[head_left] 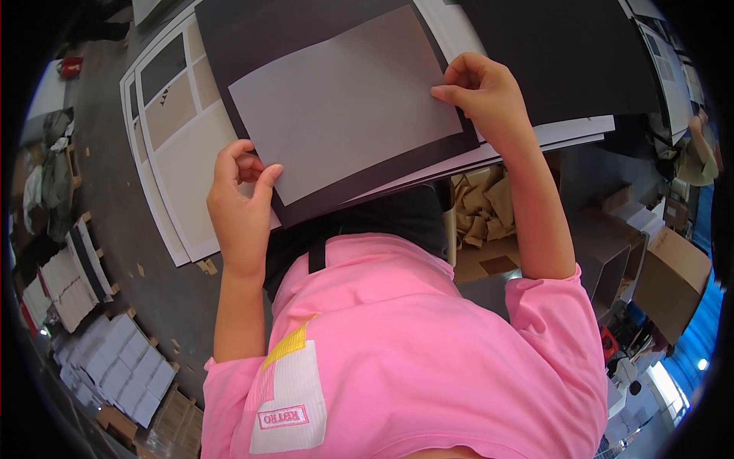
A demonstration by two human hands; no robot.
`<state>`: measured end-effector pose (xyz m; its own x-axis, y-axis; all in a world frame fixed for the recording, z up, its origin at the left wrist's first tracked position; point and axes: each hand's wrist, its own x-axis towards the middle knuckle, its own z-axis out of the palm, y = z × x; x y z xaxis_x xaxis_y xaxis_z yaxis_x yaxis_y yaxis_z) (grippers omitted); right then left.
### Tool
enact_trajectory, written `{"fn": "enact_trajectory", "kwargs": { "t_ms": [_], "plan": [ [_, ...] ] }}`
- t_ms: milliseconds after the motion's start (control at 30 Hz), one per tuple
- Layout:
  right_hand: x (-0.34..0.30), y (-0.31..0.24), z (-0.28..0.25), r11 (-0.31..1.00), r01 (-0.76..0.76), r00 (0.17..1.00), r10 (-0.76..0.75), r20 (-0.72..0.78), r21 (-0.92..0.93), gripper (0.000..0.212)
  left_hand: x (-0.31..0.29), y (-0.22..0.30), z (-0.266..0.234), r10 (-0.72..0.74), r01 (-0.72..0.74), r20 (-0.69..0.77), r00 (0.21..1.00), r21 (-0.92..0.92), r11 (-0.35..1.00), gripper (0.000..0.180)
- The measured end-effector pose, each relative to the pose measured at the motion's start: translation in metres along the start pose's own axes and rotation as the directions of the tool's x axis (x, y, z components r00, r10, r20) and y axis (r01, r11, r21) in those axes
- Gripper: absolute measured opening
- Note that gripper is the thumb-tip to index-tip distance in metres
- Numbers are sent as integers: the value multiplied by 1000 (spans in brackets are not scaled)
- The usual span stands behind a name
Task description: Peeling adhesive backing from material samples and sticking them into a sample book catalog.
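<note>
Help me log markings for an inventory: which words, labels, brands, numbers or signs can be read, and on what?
Pink shirt: boxed pink lettering on its white patch; I won't copy it out.
Panelled sheet at left: dark lettering, too small to read reliably.
White sheet at right: tiny dark mark, too small to read.
Grey sheet: no text visible.

The black board (248, 34) lies across printed boards (183, 157), a grey sheet (344, 115) right on top! Below, brown scraps (207, 266) dot the grey floor (149, 294).
</note>
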<state>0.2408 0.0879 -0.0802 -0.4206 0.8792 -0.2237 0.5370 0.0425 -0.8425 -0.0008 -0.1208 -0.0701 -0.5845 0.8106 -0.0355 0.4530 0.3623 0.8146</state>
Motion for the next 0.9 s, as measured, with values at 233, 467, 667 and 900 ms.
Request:
{"fn": "enact_trajectory", "kwargs": {
  "t_ms": [233,467,667,900],
  "plan": [
    [-1,-2,1,1000,-1,1000,1,-7,3,17,1,-2,-1,19,-19,2,1000,-3,1000,36],
    [-4,-5,0,1000,0,1000,-1,-14,-26,16,2,0,0,14,-14,11,1000,-31,999,36],
    [-5,-5,2,1000,0,1000,-1,-17,-18,16,1,-2,-1,19,-19,6,1000,0,1000,36],
    [-4,2,4,999,48,998,-48,-47,-9,19,3,0,0,36,-36,-3,999,1,999,36]
  ]
}}
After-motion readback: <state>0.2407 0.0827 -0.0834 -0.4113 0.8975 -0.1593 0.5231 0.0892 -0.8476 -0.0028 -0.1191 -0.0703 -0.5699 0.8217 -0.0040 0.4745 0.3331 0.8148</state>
